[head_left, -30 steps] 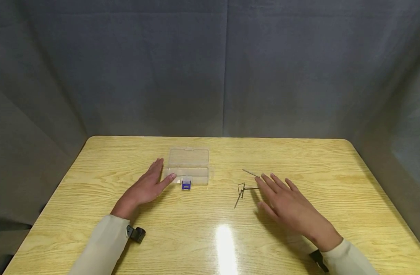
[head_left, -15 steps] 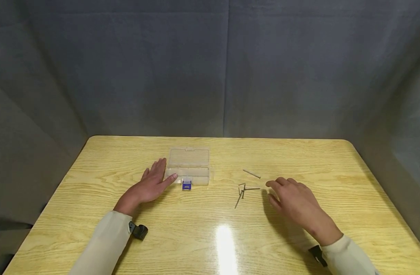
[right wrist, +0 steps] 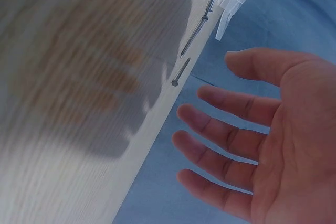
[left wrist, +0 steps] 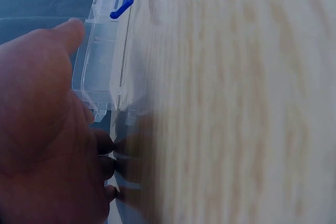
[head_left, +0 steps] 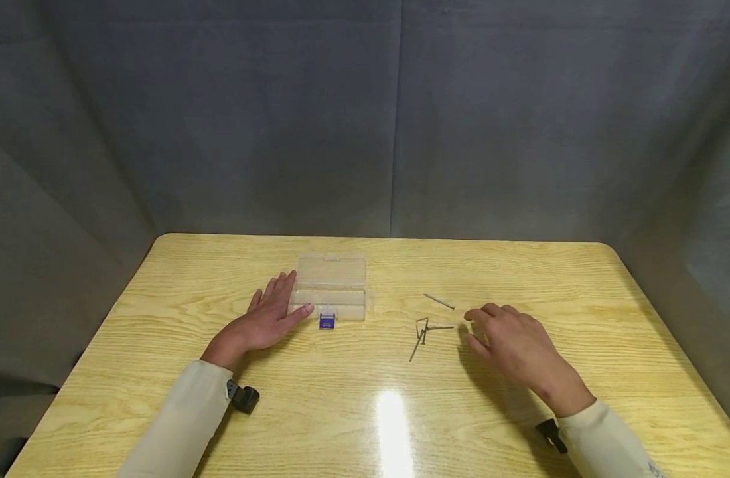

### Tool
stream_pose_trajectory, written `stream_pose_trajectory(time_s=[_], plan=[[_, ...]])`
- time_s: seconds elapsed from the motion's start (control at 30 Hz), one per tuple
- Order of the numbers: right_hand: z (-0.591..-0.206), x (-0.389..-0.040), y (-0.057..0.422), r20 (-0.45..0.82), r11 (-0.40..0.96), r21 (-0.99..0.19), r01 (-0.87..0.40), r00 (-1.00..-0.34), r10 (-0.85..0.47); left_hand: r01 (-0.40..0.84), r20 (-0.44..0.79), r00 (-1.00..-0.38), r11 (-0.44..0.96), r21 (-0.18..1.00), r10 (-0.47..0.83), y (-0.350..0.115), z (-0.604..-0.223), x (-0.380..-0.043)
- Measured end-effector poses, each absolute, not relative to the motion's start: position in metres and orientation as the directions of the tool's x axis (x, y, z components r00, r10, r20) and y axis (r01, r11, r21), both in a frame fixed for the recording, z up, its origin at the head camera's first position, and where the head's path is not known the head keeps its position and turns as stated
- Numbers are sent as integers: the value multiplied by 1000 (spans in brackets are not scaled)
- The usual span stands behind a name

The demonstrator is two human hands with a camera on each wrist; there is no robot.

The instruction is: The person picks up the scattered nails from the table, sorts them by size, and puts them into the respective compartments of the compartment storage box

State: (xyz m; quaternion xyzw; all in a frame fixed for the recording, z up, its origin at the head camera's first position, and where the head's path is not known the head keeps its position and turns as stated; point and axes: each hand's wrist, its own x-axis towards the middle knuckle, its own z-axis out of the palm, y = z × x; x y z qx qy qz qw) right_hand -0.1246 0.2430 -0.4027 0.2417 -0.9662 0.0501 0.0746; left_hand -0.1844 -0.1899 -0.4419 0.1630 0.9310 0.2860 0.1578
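Note:
A clear plastic box (head_left: 332,296) lies with its lid (head_left: 332,270) folded back, a blue latch (head_left: 326,322) at its front. My left hand (head_left: 263,325) is at the box's left side, fingers straight and thumb over the front left corner. In the left wrist view, its fingertips rest on the table close by the box (left wrist: 100,66). Several nails (head_left: 440,327) lie in a loose cluster right of the box, and a single nail (head_left: 439,302) sits behind them. Just right of the cluster hovers my right hand (head_left: 514,345), fingers loosely bent and holding nothing.
The wooden table (head_left: 317,411) has rounded back corners, and a bright reflection shows near its front. Grey curtains (head_left: 269,133) hang behind it and at both sides. Each wrist carries a black camera mount (head_left: 243,398).
My right hand has drawn back to the right from over the nails and its fingers have bent, uncovering the back nail. My left hand has shifted slightly forward and right beside the box.

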Motion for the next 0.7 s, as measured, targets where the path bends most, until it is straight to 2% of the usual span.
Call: stream_pose_trajectory(time_s=[0.7], plan=[[-399,-144,245,116,881,-131,-454,-890,-442,236,-164,-906,788,569,390,-187,-444,-183]])
